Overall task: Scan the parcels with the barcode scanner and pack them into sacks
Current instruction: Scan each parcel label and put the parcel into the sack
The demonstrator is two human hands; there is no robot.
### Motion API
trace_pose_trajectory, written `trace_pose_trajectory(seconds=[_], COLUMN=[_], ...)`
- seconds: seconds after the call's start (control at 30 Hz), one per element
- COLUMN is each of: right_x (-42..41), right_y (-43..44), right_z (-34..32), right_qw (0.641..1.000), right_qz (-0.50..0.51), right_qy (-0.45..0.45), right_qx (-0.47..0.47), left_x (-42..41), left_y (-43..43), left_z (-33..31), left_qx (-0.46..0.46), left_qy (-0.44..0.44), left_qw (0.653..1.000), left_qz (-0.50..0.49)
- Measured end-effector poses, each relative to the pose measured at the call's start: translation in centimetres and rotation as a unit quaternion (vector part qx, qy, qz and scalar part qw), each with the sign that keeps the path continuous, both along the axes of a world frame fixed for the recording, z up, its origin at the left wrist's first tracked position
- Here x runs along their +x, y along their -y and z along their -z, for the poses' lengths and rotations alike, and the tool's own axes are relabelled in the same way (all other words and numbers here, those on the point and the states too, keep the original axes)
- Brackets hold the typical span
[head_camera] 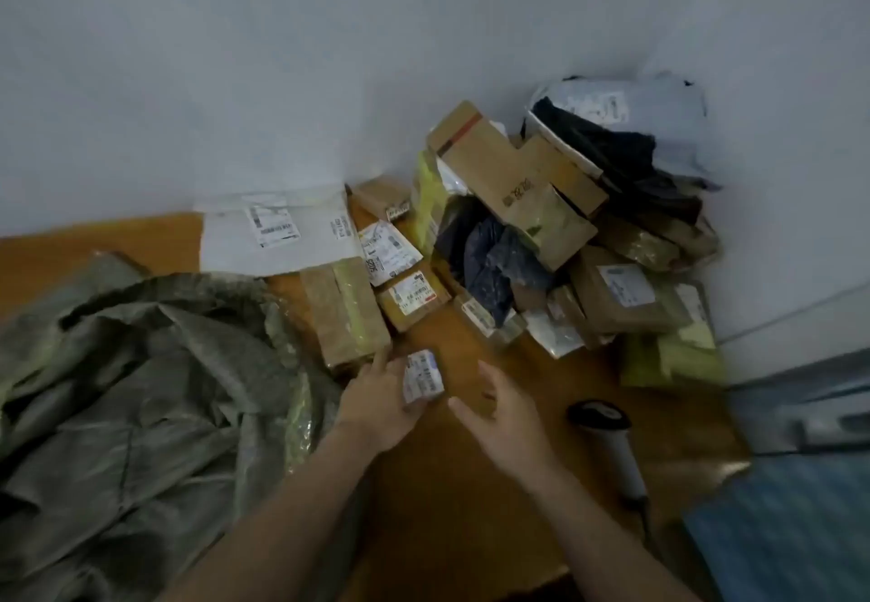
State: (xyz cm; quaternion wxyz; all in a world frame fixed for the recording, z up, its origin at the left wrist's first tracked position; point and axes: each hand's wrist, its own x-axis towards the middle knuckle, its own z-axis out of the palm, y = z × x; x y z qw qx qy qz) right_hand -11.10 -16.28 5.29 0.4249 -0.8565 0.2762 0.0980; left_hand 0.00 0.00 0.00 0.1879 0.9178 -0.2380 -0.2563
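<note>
Head view, looking down on a table (447,507) set against a pale wall (235,83).

Left hand (376,396), on a bare forearm from the lower edge, over the table near its middle. Fingers wrapped round a small parcel (422,376), white label facing up. One finger stretched forward to the near corner of a brown box (348,314); contact not certain through blur.

Right hand (506,418) just beside the parcel, on its right. Palm down, fingers loosely spread and slightly bent, thumb pointing toward the left hand. Grasping nothing, clear of the parcel. Both forearms converging toward the table's centre.

Scanner (607,441) lying on the table to the right of the right hand, apart from it and unheld. Dark head toward the far side, pale handle toward the viewer.

Sack (141,389), grey-green and crumpled, spread over the table's left part, its edge beside the brown box and the left wrist.

White mailer (277,236) flat at the far edge by the wall.

Pile (541,224) of parcels heaped in the far right corner: brown boxes, dark and white bags, labelled envelopes, several taped in yellow-green.

Blue surface (777,535) at the lower right, off the table's corner; nature unclear.
</note>
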Motion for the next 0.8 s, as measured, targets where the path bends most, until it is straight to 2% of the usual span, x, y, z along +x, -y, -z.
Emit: trace_pose_trajectory(seconds=[0.13,0.27,0.4,0.53,0.6,0.67,0.8], right_x=[-2.2,-4.6,-7.0,-9.8,-11.0,-11.6,-11.9], right_y=[2.2,5.0,9.7,15.0,17.2,18.6,19.7], right_z=[1.2,3.0,4.3,6.2,7.7,9.2,10.9], right_qw=[0.998,0.997,0.992,0.973,0.972,0.972,0.970], right_qz=[0.043,0.047,0.086,0.186,0.211,0.222,0.171], right_qy=[-0.032,-0.056,-0.016,0.008,-0.029,-0.075,-0.165], right_qx=[-0.019,-0.030,-0.086,-0.138,-0.104,-0.030,0.049], left_x=[-1.1,-2.4,-4.5,-7.5,-8.9,-10.1,-11.4], left_y=[1.0,2.5,4.0,6.4,8.2,10.4,14.3], left_z=[2.2,3.3,3.6,3.6,2.8,1.5,-3.2], left_qx=[0.091,0.159,0.229,0.276,0.249,0.200,0.032], left_qy=[-0.036,-0.024,-0.007,0.005,-0.016,-0.038,-0.109], left_qw=[0.995,0.987,0.973,0.961,0.965,0.971,0.966], left_qz=[-0.004,-0.022,-0.021,-0.022,-0.074,-0.126,-0.231])
